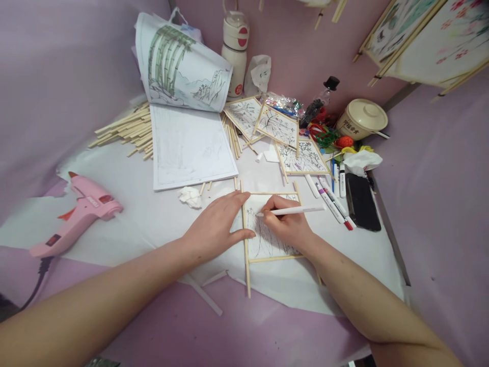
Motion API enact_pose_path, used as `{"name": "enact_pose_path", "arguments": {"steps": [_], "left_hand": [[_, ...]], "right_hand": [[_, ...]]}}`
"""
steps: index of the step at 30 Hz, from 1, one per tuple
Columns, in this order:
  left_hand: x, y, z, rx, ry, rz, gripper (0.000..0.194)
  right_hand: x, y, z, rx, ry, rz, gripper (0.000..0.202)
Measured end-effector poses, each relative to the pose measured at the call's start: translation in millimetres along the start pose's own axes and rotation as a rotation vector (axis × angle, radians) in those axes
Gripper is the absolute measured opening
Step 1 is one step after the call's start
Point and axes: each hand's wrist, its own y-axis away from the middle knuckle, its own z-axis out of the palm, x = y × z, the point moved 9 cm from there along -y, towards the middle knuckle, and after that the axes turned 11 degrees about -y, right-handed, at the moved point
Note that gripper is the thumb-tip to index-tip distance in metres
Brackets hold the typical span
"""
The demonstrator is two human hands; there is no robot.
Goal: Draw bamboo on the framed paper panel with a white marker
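My right hand [284,219] grips a white pen [300,209], its tip touching the paper of a small drawing panel [267,244] framed in thin wooden sticks. Dark branching lines cover much of that paper; part of it lies hidden under my right hand. My left hand [217,224] rests flat with fingers apart on the panel's left edge, thumb and fingertips over the frame stick. Just beyond the panel, several white markers [330,204] lie to the right, and a crumpled tissue [190,198] sits near my left hand.
A pink glue gun [82,211] lies at left, its cord trailing down. Behind stand an open picture book [194,148], wooden sticks [130,130] and a white bottle [234,56]. Finished-looking framed drawings [277,126], a lidded bowl [362,120] and a black phone [362,203] occupy the right.
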Motion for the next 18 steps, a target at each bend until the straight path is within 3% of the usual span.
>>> {"name": "enact_pose_path", "arguments": {"steps": [18], "left_hand": [[0.2,0.4,-0.8,0.013,0.006,0.007,0.077]], "right_hand": [[1.1,0.7,0.4,0.009,0.011,0.012,0.01]]}}
